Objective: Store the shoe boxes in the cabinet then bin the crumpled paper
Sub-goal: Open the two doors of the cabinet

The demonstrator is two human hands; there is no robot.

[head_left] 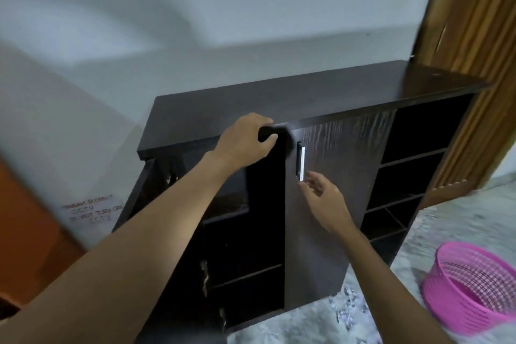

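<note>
At centre frame the left hand [245, 139] curls closed over the top edge of the cabinet's [307, 92] open door [268, 218], probably to swing it. Just right, the right hand [324, 195] hangs open, empty, fingertips near the silver handle [301, 160]. No shoe boxes or crumpled paper show; the pink basket [474, 293] sits lower right.

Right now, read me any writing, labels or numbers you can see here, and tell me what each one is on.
"CCTV": red handwriting on the white paper sign on the wall left of the cabinet; it seems to appear twice.
"DO NOT TURN OFF": third line of the same sign, blurred, so a likely reading only.
Top line of the sign: too blurred to read.
Cabinet, pink basket and wooden door frame: no text visible.
</note>
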